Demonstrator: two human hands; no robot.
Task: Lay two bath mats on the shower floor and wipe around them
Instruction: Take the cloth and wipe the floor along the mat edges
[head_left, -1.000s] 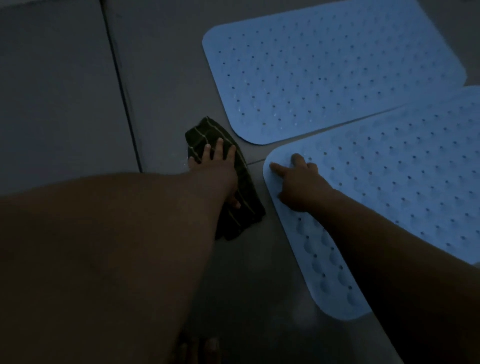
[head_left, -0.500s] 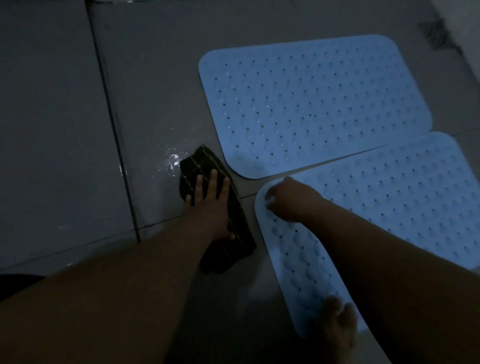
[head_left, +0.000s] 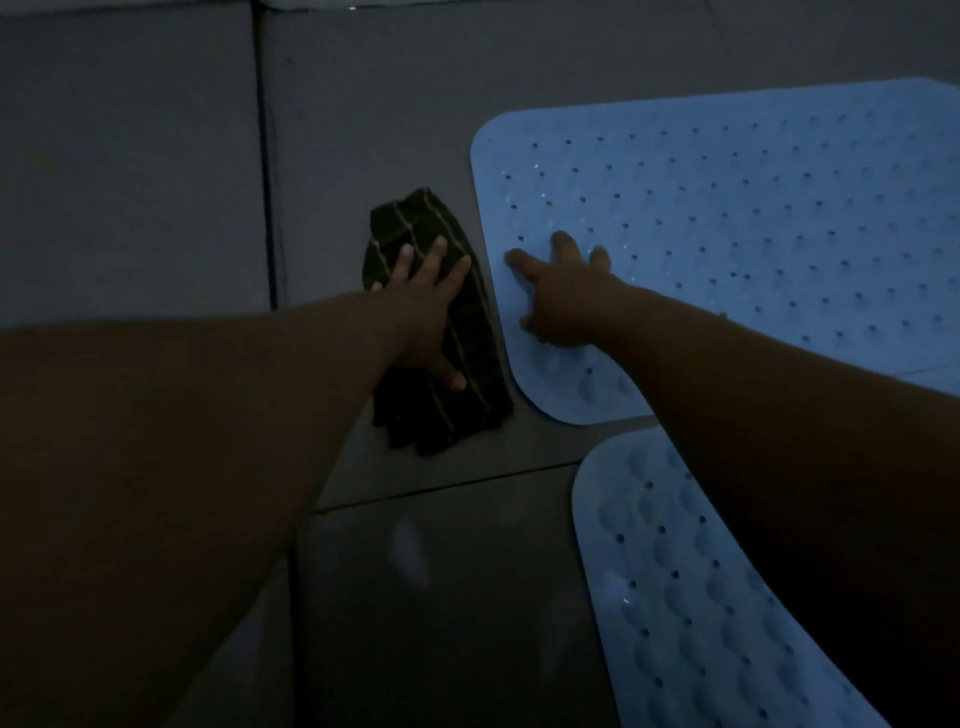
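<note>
Two light blue perforated bath mats lie flat on the grey tiled shower floor (head_left: 415, 93). The far mat (head_left: 753, 223) fills the upper right; the near mat (head_left: 675, 597) runs off the lower right. A dark cloth with thin pale stripes (head_left: 457, 395) lies on the tile just left of the far mat's edge. My left hand (head_left: 426, 306) presses flat on the cloth, fingers spread. My right hand (head_left: 561, 296) rests palm down on the far mat's left part, fingers apart, holding nothing.
Dark grout lines (head_left: 266, 171) cross the floor left of the cloth and below it. The tile in front of the cloth (head_left: 441, 571) shows faint wet sheen. The light is very dim.
My left hand has slid the cloth further away, alongside the far mat. My right hand has left the near mat's corner and now rests on the far mat.
</note>
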